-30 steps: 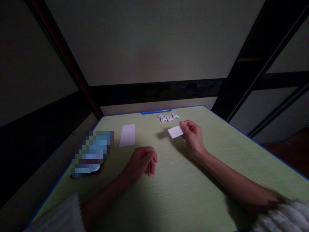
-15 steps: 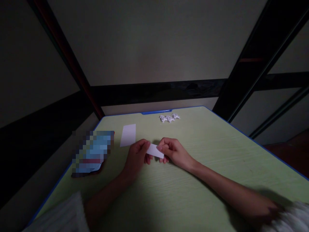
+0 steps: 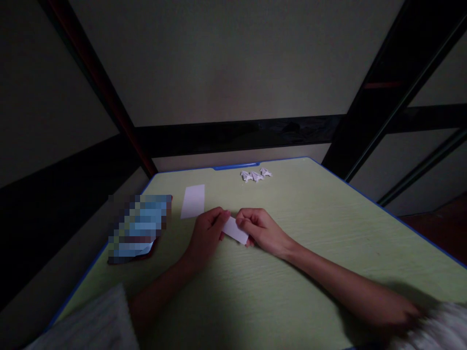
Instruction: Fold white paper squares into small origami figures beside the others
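Paper [image 3: 234, 231] between left hand [image 3: 206, 234] and right hand [image 3: 265, 232], long axis toward lower right

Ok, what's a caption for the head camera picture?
Left hand and right hand hold a paper; three folded shapes sit beyond on the table.

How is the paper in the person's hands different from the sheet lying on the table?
The held paper is pinched between the left hand and right hand, while the loose sheet lies flat on the table, untouched.
The held paper's visible part looks smaller than the loose sheet.
The held paper's ends are partly covered by the hands; the loose sheet is mostly uncovered.
Both look white and plain.
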A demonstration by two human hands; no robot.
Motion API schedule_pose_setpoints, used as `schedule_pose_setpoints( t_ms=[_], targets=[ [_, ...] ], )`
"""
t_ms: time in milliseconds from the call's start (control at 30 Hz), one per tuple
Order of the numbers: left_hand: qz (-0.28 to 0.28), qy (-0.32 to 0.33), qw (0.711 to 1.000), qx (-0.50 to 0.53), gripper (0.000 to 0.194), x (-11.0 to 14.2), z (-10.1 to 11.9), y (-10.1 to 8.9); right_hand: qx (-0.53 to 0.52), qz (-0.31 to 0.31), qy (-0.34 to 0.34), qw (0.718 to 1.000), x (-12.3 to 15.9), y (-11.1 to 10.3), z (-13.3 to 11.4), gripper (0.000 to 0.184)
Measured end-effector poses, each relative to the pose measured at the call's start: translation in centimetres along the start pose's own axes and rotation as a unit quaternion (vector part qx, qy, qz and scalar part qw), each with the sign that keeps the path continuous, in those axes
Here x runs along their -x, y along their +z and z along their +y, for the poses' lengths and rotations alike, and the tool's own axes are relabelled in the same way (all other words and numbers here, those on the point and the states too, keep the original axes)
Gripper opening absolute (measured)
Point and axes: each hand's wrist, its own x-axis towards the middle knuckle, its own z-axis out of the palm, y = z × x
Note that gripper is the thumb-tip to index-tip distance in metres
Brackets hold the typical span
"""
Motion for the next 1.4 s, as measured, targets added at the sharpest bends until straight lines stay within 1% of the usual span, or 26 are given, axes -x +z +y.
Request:
schedule_pose_setpoints(
  t_ms=[133, 267, 333, 433, 467, 500, 567, 667, 733, 800, 933, 1033, 1100, 1200, 1267, 1400],
  targets=[
    [0.073, 0.01, 0.997, -0.011, 0.031, 0.0, 0.1, -0.1, -0.012, 0.014, -0.004, 1.0, -0.1, 0.0, -0.2, 0.016],
    [0.129, 0.007, 0.992, -0.011, 0.031, 0.1, 0.4, -0.3, -0.035, 0.028, -0.023, 0.999, -0.1, 0.0, -0.1, 0.016],
    [0.167, 0.003, 0.986, -0.007, 0.031, -0.1, 0.4, -0.6, -0.041, 0.04, -0.029, 0.998, 0.0, -0.2, -0.1, 0.016],
    [0.247, -0.005, 0.969, -0.003, 0.032, -0.5, 0.4, -1.2, -0.05, 0.085, -0.035, 0.995, -0.1, -0.7, -0.1, 0.016],
    [0.266, -0.005, 0.964, 0.001, 0.032, -0.6, 0.3, -1.3, -0.055, 0.101, -0.037, 0.993, -0.2, -0.9, -0.1, 0.016],
    [0.271, -0.005, 0.962, 0.006, 0.032, -0.6, 0.3, -1.3, -0.062, 0.114, -0.039, 0.991, -0.3, -1.0, -0.1, 0.016],
    [0.237, -0.01, 0.971, 0.013, 0.031, -0.5, 0.3, -0.9, -0.068, 0.107, -0.04, 0.991, -0.4, -1.1, 0.0, 0.018],
    [0.167, -0.006, 0.985, 0.037, 0.03, 0.0, 0.4, 0.0, -0.036, 0.059, -0.036, 0.997, -0.3, -0.8, 0.2, 0.023],
    [0.126, -0.002, 0.991, 0.054, 0.03, 0.2, 0.6, 0.5, -0.01, 0.044, -0.029, 0.999, -0.2, -0.5, 0.3, 0.025],
    [0.078, -0.002, 0.994, 0.075, 0.029, 0.3, 0.7, 0.7, -0.002, 0.062, -0.031, 0.998, 0.0, -0.3, 0.3, 0.028],
    [-0.04, -0.008, 0.994, 0.103, 0.026, 0.5, 0.6, 0.9, -0.021, 0.127, -0.05, 0.99, 0.0, -0.6, 0.3, 0.03],
    [-0.109, -0.01, 0.988, 0.112, 0.024, 0.6, 0.3, 1.1, -0.01, 0.14, -0.06, 0.988, 0.1, -0.8, 0.3, 0.033],
    [-0.135, -0.01, 0.984, 0.118, 0.023, 0.7, 0.1, 1.2, 0.007, 0.113, -0.065, 0.991, 0.3, -0.7, 0.3, 0.034],
    [-0.147, -0.007, 0.981, 0.126, 0.024, 0.9, 0.0, 1.2, 0.059, 0.048, -0.072, 0.994, 0.9, -0.3, 0.4, 0.034],
    [-0.153, -0.005, 0.98, 0.127, 0.025, 1.0, 0.1, 1.2, 0.076, 0.039, -0.073, 0.994, 1.2, 0.0, 0.5, 0.034],
    [-0.175, -0.016, 0.976, 0.132, 0.024, 1.3, 0.4, 1.1, 0.107, 0.051, -0.063, 0.991, 1.5, 0.2, 0.5, 0.037]
  ],
)
